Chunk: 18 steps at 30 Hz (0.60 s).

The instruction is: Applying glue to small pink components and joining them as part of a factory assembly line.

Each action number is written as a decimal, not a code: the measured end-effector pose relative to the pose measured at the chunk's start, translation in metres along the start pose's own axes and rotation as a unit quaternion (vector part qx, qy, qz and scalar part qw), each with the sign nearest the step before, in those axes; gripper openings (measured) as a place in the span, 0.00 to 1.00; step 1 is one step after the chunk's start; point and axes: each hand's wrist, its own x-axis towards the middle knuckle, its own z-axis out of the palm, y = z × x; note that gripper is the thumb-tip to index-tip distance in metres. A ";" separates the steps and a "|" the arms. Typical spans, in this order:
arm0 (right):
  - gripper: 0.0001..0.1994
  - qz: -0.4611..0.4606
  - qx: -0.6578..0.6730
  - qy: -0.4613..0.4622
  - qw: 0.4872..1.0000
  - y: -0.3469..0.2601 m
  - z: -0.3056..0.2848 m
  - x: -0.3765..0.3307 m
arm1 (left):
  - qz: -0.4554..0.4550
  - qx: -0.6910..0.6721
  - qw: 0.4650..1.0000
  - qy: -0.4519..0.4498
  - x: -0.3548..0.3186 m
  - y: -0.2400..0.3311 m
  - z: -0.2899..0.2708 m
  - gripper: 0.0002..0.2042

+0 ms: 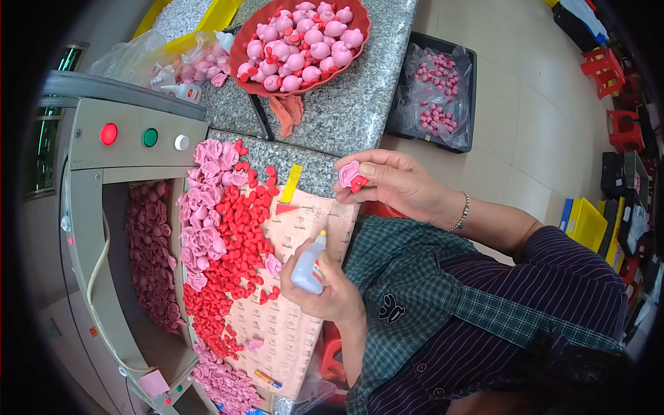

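My right hand (404, 183), the upper one with a beaded bracelet, pinches a small pink toy piece (349, 173) between thumb and fingers. A red part shows at its lower edge. My left hand (328, 287) is wrapped round a translucent squeeze bottle (306, 275), its yellow nozzle pointing up toward the other hand. The nozzle and the toy piece are apart. Both hands are over the near edge of a pale, printed work sheet (277, 318). Red pieces (242, 228) lie heaped on it, with pink shell-like pieces (204, 207) beside them. One pink piece lies near my left fingers.
A red bowl (238, 52) of pink and red parts stands on the granite counter (377, 76). A grey machine (131, 114) with coloured buttons borders the sheet, more pieces inside. Beyond the counter, a black crate (470, 131) sits on the floor. Another bottle (183, 92) lies beside plastic bags.
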 end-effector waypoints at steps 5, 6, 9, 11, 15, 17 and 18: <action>0.19 -0.004 -0.001 0.005 1.000 0.003 -0.005 0.001 | -0.050 0.028 0.998 0.019 0.007 0.007 0.000 0.19; 0.19 -0.007 0.001 0.007 1.000 0.004 -0.007 0.002 | -0.052 0.028 0.998 0.016 0.007 0.007 0.003 0.19; 0.19 -0.006 0.005 -0.006 1.000 0.000 0.001 0.001 | -0.034 0.111 0.993 0.022 0.012 0.017 -0.001 0.18; 0.19 0.000 0.006 -0.005 1.000 0.000 -0.001 0.002 | -0.057 0.104 0.991 0.054 0.016 0.011 -0.001 0.18; 0.19 -0.003 0.007 0.006 1.000 0.000 -0.002 0.003 | -0.060 0.110 0.991 0.048 0.021 0.010 -0.001 0.18; 0.19 -0.001 0.002 0.001 1.000 0.000 -0.003 0.002 | -0.074 0.149 0.986 0.008 0.022 0.015 0.001 0.18; 0.19 -0.003 0.010 0.006 1.000 0.001 -0.004 0.003 | -0.074 0.149 0.986 0.009 0.021 0.014 0.000 0.18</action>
